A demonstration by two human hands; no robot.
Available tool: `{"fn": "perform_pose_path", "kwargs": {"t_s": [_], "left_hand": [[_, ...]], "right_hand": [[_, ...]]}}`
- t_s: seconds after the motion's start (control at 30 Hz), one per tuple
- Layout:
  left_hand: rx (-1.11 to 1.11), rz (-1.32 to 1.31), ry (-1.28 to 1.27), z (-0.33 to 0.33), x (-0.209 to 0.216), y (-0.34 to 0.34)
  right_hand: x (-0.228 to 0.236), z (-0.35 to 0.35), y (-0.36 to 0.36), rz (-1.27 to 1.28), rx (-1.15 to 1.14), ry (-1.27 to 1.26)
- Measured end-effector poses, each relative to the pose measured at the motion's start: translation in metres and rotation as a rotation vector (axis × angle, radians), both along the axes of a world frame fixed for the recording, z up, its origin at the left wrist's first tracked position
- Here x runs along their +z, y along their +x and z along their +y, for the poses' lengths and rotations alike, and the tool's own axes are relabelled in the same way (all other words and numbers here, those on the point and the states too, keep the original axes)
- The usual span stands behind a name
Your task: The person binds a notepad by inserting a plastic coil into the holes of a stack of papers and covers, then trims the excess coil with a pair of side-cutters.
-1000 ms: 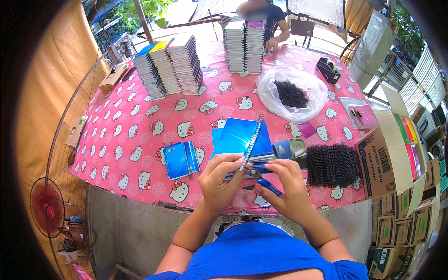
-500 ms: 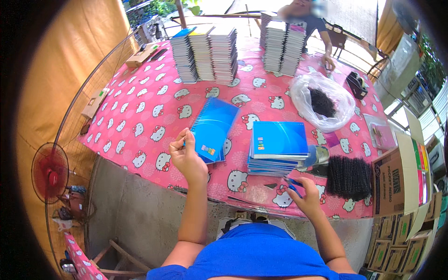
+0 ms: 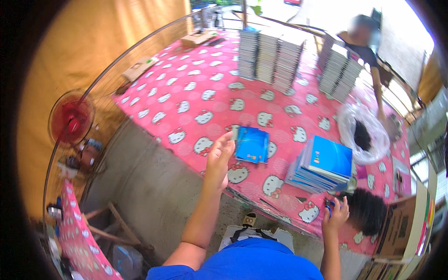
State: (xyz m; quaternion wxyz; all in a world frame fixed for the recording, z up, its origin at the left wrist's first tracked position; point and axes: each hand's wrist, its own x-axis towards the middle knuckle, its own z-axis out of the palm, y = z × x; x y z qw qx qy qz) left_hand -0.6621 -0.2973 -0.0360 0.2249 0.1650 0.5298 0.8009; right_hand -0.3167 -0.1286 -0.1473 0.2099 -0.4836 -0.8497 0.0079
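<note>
Head view: left hand [image 3: 219, 162] empty, fingers loosely spread, just beside the small blue notebook pile [image 3: 252, 145]!
Looks like a set-down step; right hand [image 3: 337, 215] grips a blue-handled tool [image 3: 329, 208], and the next move probably calls for a notebook off the taller blue stack [image 3: 329, 156].

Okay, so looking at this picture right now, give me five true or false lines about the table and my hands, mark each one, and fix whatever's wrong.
1. The right hand holds a blue-handled tool. True.
2. The left hand grips a black coil. False: the left hand shows no coil and is beside the small blue notebooks.
3. The taller blue notebook stack is right of the small blue notebooks. True.
4. The plastic bag is empty. False: the plastic bag has black material inside.
5. A red fan is off to the left of the table. True.
</note>
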Motion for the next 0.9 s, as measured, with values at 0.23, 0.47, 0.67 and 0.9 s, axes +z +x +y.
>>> {"fn": "perform_pose_path", "kwargs": {"t_s": [0.23,0.47,0.67,0.9], "left_hand": [[-0.383,0.991,0.081,-0.133,0.172,0.162],[0.057,1.130,0.028,-0.097,0.152,0.311],[-0.212,0.978,-0.313,-0.181,0.175,0.309],[0.479,-0.171,-0.092,-0.161,-0.073,0.175]], "right_hand": [[0.018,-0.045,-0.063,0.263,0.876,-0.287],[-0.052,-0.015,-0.077,0.175,1.048,-0.263],[-0.057,-0.026,-0.080,0.331,1.028,-0.261],[-0.067,-0.013,-0.072,0.242,0.989,-0.185]]}}
